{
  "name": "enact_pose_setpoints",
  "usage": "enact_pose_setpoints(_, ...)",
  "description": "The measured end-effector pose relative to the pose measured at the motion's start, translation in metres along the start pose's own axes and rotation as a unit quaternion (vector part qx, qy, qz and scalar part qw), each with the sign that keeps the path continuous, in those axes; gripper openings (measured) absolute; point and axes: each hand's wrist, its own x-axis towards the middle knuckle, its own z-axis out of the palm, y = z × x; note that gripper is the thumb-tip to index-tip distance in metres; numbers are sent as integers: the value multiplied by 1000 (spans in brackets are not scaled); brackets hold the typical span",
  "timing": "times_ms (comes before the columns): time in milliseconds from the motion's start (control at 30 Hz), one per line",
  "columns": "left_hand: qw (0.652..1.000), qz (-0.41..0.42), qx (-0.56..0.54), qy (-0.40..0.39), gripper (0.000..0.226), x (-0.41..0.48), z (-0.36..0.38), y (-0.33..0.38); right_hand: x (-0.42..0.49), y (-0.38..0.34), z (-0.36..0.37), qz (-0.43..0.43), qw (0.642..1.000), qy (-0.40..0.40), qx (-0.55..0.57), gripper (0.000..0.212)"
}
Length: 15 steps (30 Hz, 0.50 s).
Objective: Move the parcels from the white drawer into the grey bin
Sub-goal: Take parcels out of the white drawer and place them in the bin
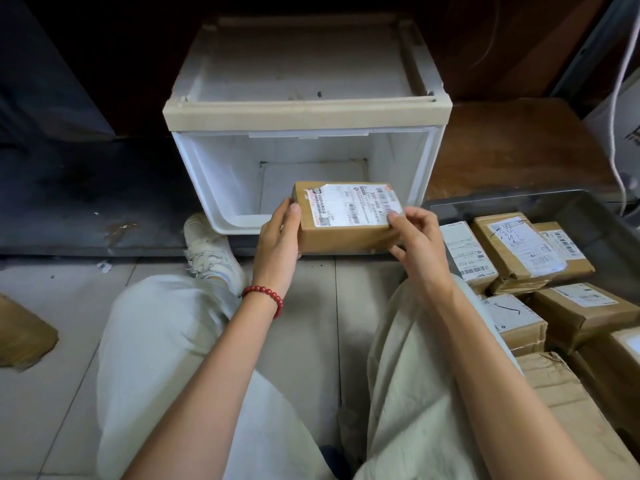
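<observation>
Head view: left hand [277, 244] and right hand [417, 242] curl their fingers [394, 216] round the parcel's [346, 220] ends to keep it level, white drawer [221, 188] just behind them, grey bin [585, 211] waiting at their right.

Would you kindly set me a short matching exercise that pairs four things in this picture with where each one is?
Things
1. held parcel
2. white drawer
3. grey bin
4. red bracelet

Places
A. round the wrist of the left hand
B. on the person's right, with other parcels inside
C. gripped between the left hand and the right hand
D. pulled open ahead, nothing seen inside

Pairs: 1-C, 2-D, 3-B, 4-A
</observation>
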Motion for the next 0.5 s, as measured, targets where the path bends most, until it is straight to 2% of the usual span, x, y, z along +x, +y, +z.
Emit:
enact_pose_setpoints(100, 1000, 28, 3, -13, 14, -5, 26, 7, -9, -12, -22, -34, 999, 22, 16, 32)
enact_pose_setpoints(167, 998, 45, 8, -45, 16, -7, 46, 12, -19, -15, -41, -44, 998, 48, 27, 32)
enact_pose_setpoints(233, 993, 59, 30, -94, 25, -8, 67, 17, -30, -17, -63, -49, 994, 89, 28, 31)
enact_pose_setpoints(333, 979, 73, 71, -174, 48, -13, 104, 25, -48, -18, -94, -42, 986, 157, 34, 41)
enact_pose_setpoints(500, 941, 127, 172, -262, 44, -39, 180, 30, -78, -26, -149, -33, 956, 291, 7, 49)
